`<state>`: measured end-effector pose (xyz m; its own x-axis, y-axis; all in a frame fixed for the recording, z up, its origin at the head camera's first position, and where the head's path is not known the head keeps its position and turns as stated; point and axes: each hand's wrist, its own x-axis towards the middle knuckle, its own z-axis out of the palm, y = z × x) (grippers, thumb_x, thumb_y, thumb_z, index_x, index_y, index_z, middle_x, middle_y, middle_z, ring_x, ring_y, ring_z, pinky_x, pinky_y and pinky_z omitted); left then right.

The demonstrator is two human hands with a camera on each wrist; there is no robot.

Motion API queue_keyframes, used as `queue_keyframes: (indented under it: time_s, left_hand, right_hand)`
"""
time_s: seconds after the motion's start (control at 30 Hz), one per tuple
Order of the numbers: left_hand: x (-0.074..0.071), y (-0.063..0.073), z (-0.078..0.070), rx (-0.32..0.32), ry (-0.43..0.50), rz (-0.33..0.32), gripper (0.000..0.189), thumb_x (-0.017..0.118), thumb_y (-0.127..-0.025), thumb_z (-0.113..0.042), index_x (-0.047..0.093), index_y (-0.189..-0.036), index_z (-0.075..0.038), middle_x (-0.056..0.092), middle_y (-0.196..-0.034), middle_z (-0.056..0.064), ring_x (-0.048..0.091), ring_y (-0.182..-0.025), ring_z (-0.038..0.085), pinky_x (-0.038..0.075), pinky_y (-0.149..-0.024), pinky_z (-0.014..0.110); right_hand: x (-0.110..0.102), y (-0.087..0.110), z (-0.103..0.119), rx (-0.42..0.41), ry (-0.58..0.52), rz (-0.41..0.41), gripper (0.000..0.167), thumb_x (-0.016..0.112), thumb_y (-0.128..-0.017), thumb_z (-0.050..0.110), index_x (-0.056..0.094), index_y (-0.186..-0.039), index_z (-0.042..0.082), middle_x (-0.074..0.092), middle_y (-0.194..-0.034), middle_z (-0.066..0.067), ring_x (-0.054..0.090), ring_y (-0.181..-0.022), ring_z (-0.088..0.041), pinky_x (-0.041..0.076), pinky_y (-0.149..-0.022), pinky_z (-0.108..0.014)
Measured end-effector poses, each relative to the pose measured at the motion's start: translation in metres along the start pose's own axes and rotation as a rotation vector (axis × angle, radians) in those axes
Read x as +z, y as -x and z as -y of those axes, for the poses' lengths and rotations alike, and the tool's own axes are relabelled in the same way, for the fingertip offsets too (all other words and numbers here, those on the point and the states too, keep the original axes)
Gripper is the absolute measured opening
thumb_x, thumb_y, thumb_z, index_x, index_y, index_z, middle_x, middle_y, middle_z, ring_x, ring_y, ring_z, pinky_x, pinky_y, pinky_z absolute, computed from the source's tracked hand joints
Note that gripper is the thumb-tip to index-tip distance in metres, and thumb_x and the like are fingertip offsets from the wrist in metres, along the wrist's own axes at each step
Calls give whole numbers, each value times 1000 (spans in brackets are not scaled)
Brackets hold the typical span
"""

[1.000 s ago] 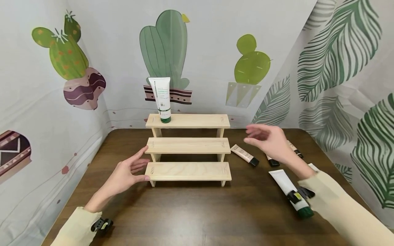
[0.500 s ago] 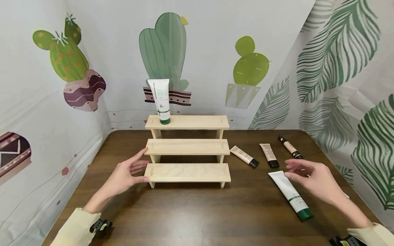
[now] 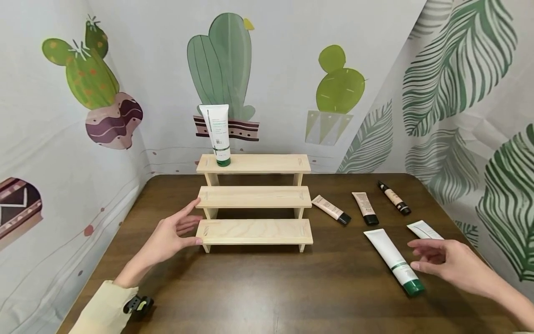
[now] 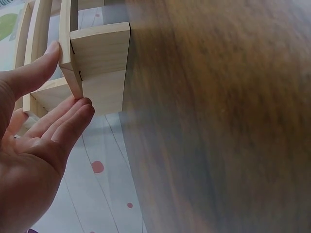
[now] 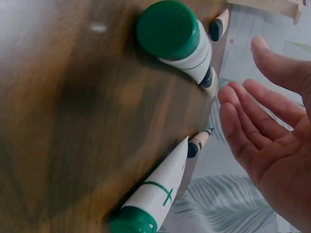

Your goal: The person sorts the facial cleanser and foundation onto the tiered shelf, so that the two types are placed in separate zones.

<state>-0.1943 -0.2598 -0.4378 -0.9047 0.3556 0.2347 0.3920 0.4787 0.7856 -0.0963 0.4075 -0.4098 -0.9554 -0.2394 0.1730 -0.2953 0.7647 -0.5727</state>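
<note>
White tube [image 3: 393, 260] lies between right hand [image 3: 452, 263] and stand [image 3: 254, 197]; beige tubes [image 3: 365, 208] beyond.

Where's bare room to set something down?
Free: table in front of the bottom shelf, from left sleeve to lying green-capped tube; that shelf and the middle shelf; top shelf right of the standing tube. Crowded: right of the shelves, five lying containers and the right hand.
</note>
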Motion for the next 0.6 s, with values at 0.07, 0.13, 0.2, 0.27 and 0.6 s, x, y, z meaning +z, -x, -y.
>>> queue_keyframes:
  time_s: [0.07,0.13,0.2,0.27,0.6]
  left_hand:
    - [0,1,0,-3,-5,-2,110,94,-76,2,36,-167,-22,68,-131,26,67,-121,39,59,-98,41]
    - [0,1,0,-6,-7,-2,110,93,-76,2,36,-166,-23,68,-132,26,67,-121,39,59,-98,42]
    - [0,1,-1,-6,1,1,109,93,-77,2,36,-166,-24,68,-132,26,67,-121,39,59,-98,43]
    - [0,0,-2,-7,11,2,109,93,-77,1,37,-166,-24,67,-132,26,67,-122,38,59,-99,43]
    - [0,1,-3,-15,37,13,108,93,-78,1,36,-166,-23,67,-133,27,67,-123,38,59,-99,43]
  right_hand:
    - [1,3,-3,7,-13,33,39,89,-84,6,72,-118,-5,70,-92,7,64,-76,-3,54,-64,-15]
    - [3,5,-6,4,-25,57,41,88,-84,4,71,-120,-7,69,-93,8,64,-75,-3,54,-63,-16]
    - [5,6,-8,-5,-33,72,42,87,-85,2,69,-121,-8,69,-93,7,63,-75,-3,54,-61,-17]
    - [7,5,-10,-5,-30,77,43,87,-85,3,69,-122,-8,68,-93,7,63,-75,-3,54,-60,-18]
    - [18,-3,-11,23,-23,147,48,88,-87,12,66,-123,-12,66,-93,6,62,-77,-1,53,-58,-23]
